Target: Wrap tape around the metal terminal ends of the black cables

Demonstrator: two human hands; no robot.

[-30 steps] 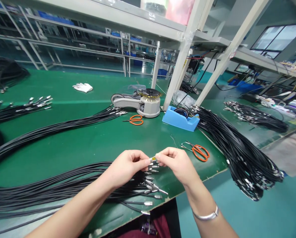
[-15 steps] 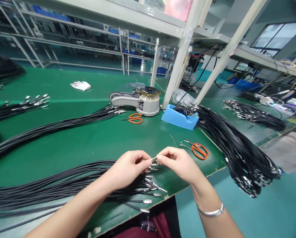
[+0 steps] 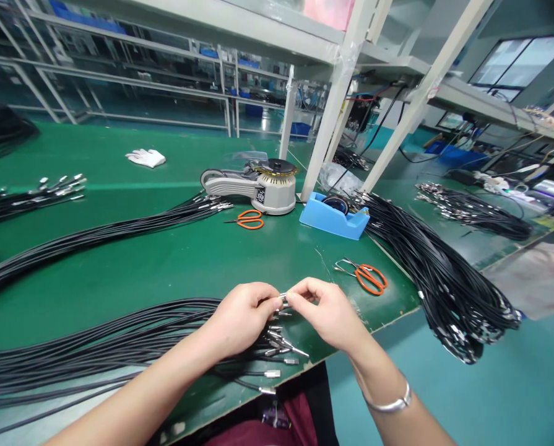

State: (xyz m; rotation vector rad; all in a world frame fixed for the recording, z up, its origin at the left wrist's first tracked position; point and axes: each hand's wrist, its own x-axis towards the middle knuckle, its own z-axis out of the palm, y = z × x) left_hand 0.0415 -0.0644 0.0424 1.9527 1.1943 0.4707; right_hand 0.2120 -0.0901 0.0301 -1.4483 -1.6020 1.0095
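Over the green workbench (image 3: 165, 272), left hand (image 3: 242, 319) and right hand (image 3: 325, 313) bring their fingertips (image 3: 275, 301) into a narrow, steady pinch on one metal cable terminal (image 3: 283, 298), with black cables (image 3: 119, 334) fanned out below.

The cables (image 3: 119, 356) have a smooth, matt black plastic sheath and end in glossy silver metal terminals (image 3: 277, 336). The tabletop (image 3: 165, 272) has a smooth, slightly glossy green surface. The dispenser (image 3: 332, 222) is glossy blue plastic, the scissors (image 3: 369, 279) orange plastic and bright metal, the glove (image 3: 145, 158) white cloth.
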